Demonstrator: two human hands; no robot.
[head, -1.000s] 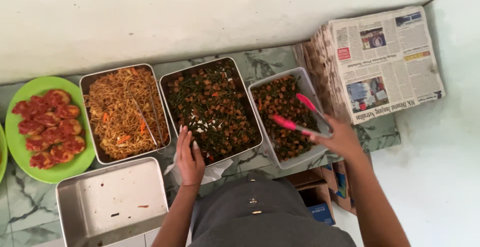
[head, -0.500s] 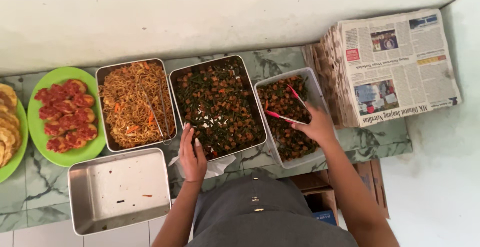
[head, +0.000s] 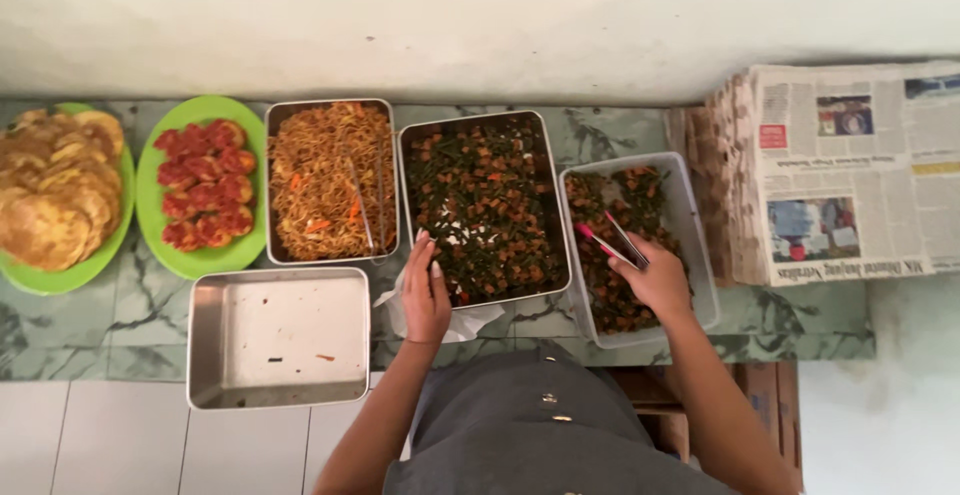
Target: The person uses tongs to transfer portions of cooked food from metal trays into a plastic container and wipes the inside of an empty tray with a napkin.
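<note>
- Step in hand (judged): serving from the clear plastic tub (head: 690, 225). Right hand (head: 655, 280) works pink tongs (head: 610, 242) down in the tub's food.
- Right-hand fingers: wrapped round the tong handles, pinching them. Tong tips lie close together over the food; cannot tell if they hold a piece.
- Left hand (head: 427, 295): flat, fingers together and straight, tips on the front-left rim of the middle steel tray (head: 484, 205). Palm rests on a white tissue (head: 470, 323) tucked under that tray's front edge. Holds nothing.
- Next move (judged): needs a firm squeeze on a portion, then a level lift clear of the tub wall. Loose bits may drop off the tips.
- Task thing, look: tub food is a dark stir-fry, brown cubes w/ green bean pieces, glossy. Tub approx. half full, at the bench's right end, front rim near the bench's front edge, touching the steel tray on its left.
- Middle tray: same kind of mix, fuller.
- Left of it: steel tray of fried noodles (head: 330, 183), metal tongs lying in it.
- Front edge: empty steel tray (head: 280, 335), few crumbs.
- Left end: green plate of red-sauced pieces (head: 205, 195); green plate of golden fritters (head: 55, 205).
- Right end: stack of newspaper (head: 840, 175), just beside the tub.
</note>
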